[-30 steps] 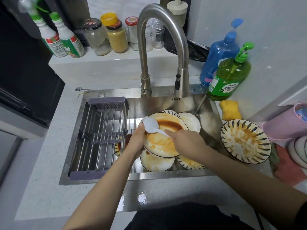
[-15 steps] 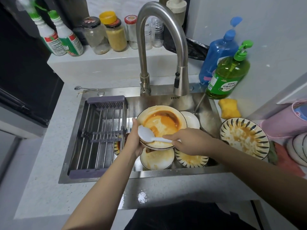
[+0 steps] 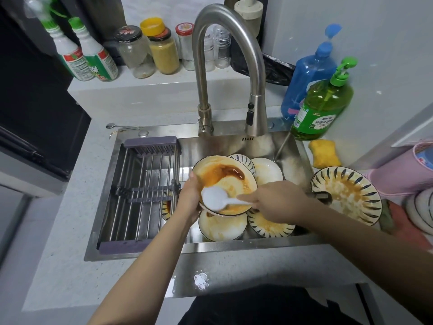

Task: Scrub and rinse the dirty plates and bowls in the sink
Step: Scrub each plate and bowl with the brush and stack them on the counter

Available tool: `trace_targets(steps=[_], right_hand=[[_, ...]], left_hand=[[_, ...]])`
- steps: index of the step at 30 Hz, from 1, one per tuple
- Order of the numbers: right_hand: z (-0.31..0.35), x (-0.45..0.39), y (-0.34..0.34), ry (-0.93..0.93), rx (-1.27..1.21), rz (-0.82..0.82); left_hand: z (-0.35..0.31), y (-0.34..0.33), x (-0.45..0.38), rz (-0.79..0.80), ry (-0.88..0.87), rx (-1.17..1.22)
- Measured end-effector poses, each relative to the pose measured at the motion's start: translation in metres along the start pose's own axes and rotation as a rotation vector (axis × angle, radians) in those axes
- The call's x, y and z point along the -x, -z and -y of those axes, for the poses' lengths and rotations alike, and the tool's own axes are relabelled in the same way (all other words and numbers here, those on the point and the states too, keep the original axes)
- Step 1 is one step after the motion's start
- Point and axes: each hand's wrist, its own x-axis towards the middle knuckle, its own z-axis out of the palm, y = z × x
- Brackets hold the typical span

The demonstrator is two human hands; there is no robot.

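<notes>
The left hand (image 3: 190,200) grips the rim of a cream plate (image 3: 230,184) held tilted above the steel sink (image 3: 234,145), thumb over the near-left edge and fingers curled beneath. The plate is smeared with orange sauce, with a darker brown-red pool toward its upper right and thinner yellowish streaks lower down. The right hand (image 3: 277,202) pinches the handle of a white plastic spoon (image 3: 216,199), whose bowl lies against the plate's lower left. Under the held plate more dirty dishes lie in the sink: a cream bowl (image 3: 221,227) with pale orange residue, a striped bowl (image 3: 269,226) with dark radial strokes and a yellow stain, and two more behind, one striped and one plain white. On the tabletop to the right sits another striped plate (image 3: 349,195) streaked with brown sauce, near a yellow sponge (image 3: 324,154) and a green soap bottle (image 3: 322,106). A metal drying rack (image 3: 143,191) fills the sink's left half, beneath the faucet (image 3: 234,66).
</notes>
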Motion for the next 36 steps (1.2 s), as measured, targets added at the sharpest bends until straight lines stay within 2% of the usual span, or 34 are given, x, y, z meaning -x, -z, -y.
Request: trace_targets(steps=[3,6,9,12,16,19,21,24,26,28,32,36], right_hand=[[-0.014,0.005,0.0,-0.049,0.08,0.055],[-0.019,-0.004,-0.002,-0.167,0.117,-0.029],[-0.003,-0.01,-0.007,-0.105,0.052,-0.094],[0.004,0.003,-0.01,0.024,0.051,-0.058],[-0.023,0.004,0.002,-0.119,0.085,0.006],[-0.018,-0.004,0.007,-0.162,0.122,-0.082],[-0.003,-0.007,0.003,-0.101,0.076,-0.126],[0.003,0.0,-0.001,0.007,0.024,-0.046],[-0.009,0.004,-0.001,-0.014,0.026,0.069],[-0.022,0.004,-0.001,-0.1,0.07,0.104],[-0.02,-0.006,-0.001,-0.209,0.115,-0.023],[-0.005,-0.005,-0.011,-0.09,-0.036,-0.066]], left_hand=[[-0.002,0.01,0.0,-0.046,0.006,0.005],[-0.001,0.011,0.0,-0.025,0.012,-0.062],[0.003,0.007,-0.005,-0.004,0.014,-0.092],[-0.009,0.005,0.003,-0.061,-0.001,-0.12],[-0.009,0.015,0.0,-0.044,-0.015,-0.06],[-0.005,0.007,0.0,0.008,-0.053,-0.144],[-0.009,-0.001,0.004,0.01,-0.051,-0.154],[-0.011,0.002,0.001,-0.049,-0.033,-0.147],[-0.011,0.009,-0.001,-0.071,-0.046,-0.132],[-0.012,0.012,0.0,-0.064,-0.045,-0.153],[-0.006,0.008,0.003,0.008,-0.039,-0.226],[-0.009,0.001,0.006,-0.023,-0.055,-0.209]])
